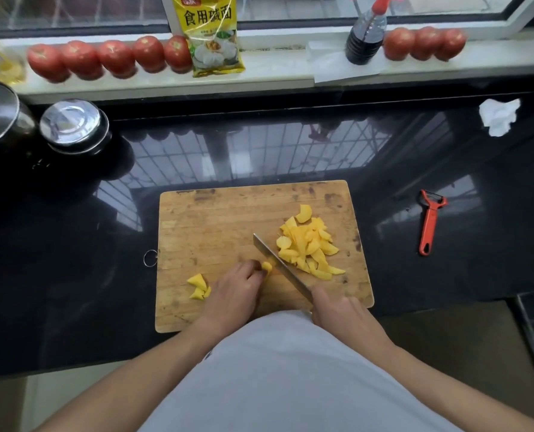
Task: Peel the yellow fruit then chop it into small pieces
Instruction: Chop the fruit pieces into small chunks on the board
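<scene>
A wooden cutting board [215, 219] lies on the black counter. On its right half sits a heap of yellow fruit slices [309, 244]. My left hand [234, 291] curls its fingers on a small yellow fruit piece [267, 267] at the board's middle. A few more yellow pieces [199, 286] lie just left of that hand. My right hand [337, 310] grips the handle of a knife [278, 263], whose blade runs diagonally between the held piece and the heap, edge down on the board.
An orange peeler [429, 221] lies on the counter to the right. Two metal lidded pots [72, 126] stand at the back left. The windowsill holds several tomatoes [110, 57], a yellow packet [211, 35] and a dark sauce bottle [365, 35]. A crumpled tissue [499, 115] sits far right.
</scene>
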Demonstrator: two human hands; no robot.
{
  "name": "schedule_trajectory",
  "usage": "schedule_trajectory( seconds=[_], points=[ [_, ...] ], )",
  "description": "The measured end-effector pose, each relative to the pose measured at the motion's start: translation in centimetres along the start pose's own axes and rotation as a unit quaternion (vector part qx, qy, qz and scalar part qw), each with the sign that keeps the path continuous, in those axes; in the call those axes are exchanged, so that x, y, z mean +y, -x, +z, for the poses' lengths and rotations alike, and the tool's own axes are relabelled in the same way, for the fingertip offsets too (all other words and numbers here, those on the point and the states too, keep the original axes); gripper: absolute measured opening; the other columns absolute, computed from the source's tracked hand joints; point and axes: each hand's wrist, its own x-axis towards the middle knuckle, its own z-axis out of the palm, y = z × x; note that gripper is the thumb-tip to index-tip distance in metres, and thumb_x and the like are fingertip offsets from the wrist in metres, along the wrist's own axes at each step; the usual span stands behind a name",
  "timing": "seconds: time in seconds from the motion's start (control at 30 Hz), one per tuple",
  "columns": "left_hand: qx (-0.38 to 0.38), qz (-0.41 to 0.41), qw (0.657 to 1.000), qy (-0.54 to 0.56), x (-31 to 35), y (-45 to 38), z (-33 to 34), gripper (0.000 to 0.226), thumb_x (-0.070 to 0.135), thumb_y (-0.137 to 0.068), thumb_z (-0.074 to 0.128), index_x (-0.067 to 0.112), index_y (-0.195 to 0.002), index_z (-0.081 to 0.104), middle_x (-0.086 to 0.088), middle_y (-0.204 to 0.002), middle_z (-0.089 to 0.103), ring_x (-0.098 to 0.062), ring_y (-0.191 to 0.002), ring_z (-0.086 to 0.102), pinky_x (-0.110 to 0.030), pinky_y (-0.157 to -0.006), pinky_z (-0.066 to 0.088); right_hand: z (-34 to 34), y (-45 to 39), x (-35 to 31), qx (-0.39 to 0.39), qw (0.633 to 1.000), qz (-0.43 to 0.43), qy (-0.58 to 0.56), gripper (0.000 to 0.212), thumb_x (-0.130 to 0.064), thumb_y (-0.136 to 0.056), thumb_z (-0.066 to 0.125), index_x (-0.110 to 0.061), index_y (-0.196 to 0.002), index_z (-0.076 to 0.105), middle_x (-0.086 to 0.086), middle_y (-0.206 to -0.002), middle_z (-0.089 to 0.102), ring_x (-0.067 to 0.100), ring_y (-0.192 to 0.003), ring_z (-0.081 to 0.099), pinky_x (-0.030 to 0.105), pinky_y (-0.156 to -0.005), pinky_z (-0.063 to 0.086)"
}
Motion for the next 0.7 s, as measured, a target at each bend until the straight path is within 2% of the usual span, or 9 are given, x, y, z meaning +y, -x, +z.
schedule_trajectory(
  seconds=[0.1, 0.2, 0.27, 0.4, 0.47, 0.53, 0.6, 0.7],
  points=[
    [0.002, -0.006, 1.000, 0.001, 0.2, 0.1, -0.2, 0.029, 0.005, -0.083, 0.078, 0.010, -0.112, 0.072, -0.005, -0.114, 0.067, -0.028, -0.096, 0.065, -0.039, -0.053, 0.054, 0.0, 0.2, 0.0, -0.014, 1.000, -0.011, 0.020, 0.016, -0.022, -0.102, 0.039, -0.021, -0.118, 0.043, -0.004, -0.088, 0.060, 0.029, -0.085, 0.068, 0.042, -0.068, 0.050],
    [0.000, -0.005, 1.000, 0.009, 0.0, 0.0, -0.2, 0.024, 0.004, -0.082, 0.076, 0.008, -0.105, 0.073, -0.006, -0.110, 0.068, -0.028, -0.093, 0.065, -0.039, -0.057, 0.055, 0.1, 0.3, 0.2, -0.034, 0.998, -0.017, 0.047, 0.019, -0.023, -0.103, 0.037, -0.020, -0.120, 0.043, -0.001, -0.097, 0.067, 0.028, -0.086, 0.068, 0.037, -0.063, 0.042],
    [-0.006, -0.003, 1.000, 0.009, 0.0, -0.1, -0.1, 0.017, 0.005, -0.083, 0.076, 0.007, -0.100, 0.073, -0.006, -0.106, 0.068, -0.029, -0.088, 0.066, -0.039, -0.057, 0.054, 0.3, 0.1, 0.2, -0.040, 0.998, -0.013, 0.051, 0.017, -0.024, -0.103, 0.037, -0.019, -0.119, 0.044, 0.001, -0.098, 0.067, 0.030, -0.088, 0.067, 0.038, -0.064, 0.042],
    [-0.022, -0.013, 1.000, 0.003, -0.1, -0.2, 0.0, 0.007, 0.006, -0.084, 0.073, 0.009, -0.089, 0.070, -0.005, -0.097, 0.065, -0.029, -0.080, 0.064, -0.040, -0.052, 0.052, 0.1, -2.8, -1.5, -0.044, 0.999, 0.008, 0.008, 0.013, -0.027, -0.105, 0.039, -0.018, -0.111, 0.046, 0.008, -0.103, 0.067, 0.036, -0.096, 0.065, 0.042, -0.074, 0.051],
    [-0.022, -0.014, 1.000, -0.001, -0.2, 0.0, 0.2, 0.006, 0.009, -0.087, 0.073, 0.010, -0.093, 0.071, -0.003, -0.100, 0.064, -0.029, -0.082, 0.063, -0.041, -0.052, 0.053, -0.3, -4.3, -2.7, -0.031, 0.999, 0.014, -0.033, 0.005, -0.022, -0.103, 0.041, -0.018, -0.101, 0.042, 0.009, -0.094, 0.062, 0.037, -0.092, 0.063, 0.041, -0.070, 0.045],
    [-0.021, -0.006, 1.000, 0.000, -0.3, 0.3, 0.3, 0.017, 0.012, -0.090, 0.072, 0.010, -0.107, 0.072, -0.004, -0.109, 0.065, -0.028, -0.090, 0.064, -0.042, -0.055, 0.057, -0.7, -4.4, -2.8, -0.015, 0.997, 0.023, -0.071, 0.006, -0.022, -0.102, 0.044, -0.020, -0.098, 0.040, 0.006, -0.089, 0.058, 0.034, -0.088, 0.062, 0.043, -0.072, 0.050],
    [-0.028, 0.003, 1.000, -0.003, -0.4, 0.6, 0.1, 0.036, 0.012, -0.086, 0.077, 0.012, -0.122, 0.071, -0.005, -0.120, 0.067, -0.028, -0.099, 0.065, -0.042, -0.056, 0.059, -1.0, -3.1, -2.4, -0.015, 0.996, 0.028, -0.078, 0.012, -0.033, -0.101, 0.049, -0.024, -0.103, 0.041, 0.004, -0.096, 0.062, 0.030, -0.090, 0.062, 0.043, -0.076, 0.053],
    [-0.034, 0.002, 0.999, -0.005, -0.3, 0.6, -0.3, 0.046, 0.011, -0.080, 0.083, 0.012, -0.125, 0.071, -0.004, -0.123, 0.067, -0.027, -0.100, 0.068, -0.040, -0.054, 0.057, -0.7, -1.2, -1.3, -0.040, 0.999, 0.009, -0.033, 0.021, -0.039, -0.102, 0.045, -0.021, -0.113, 0.045, 0.004, -0.097, 0.065, 0.031, -0.089, 0.062, 0.042, -0.074, 0.050]
  ],
)
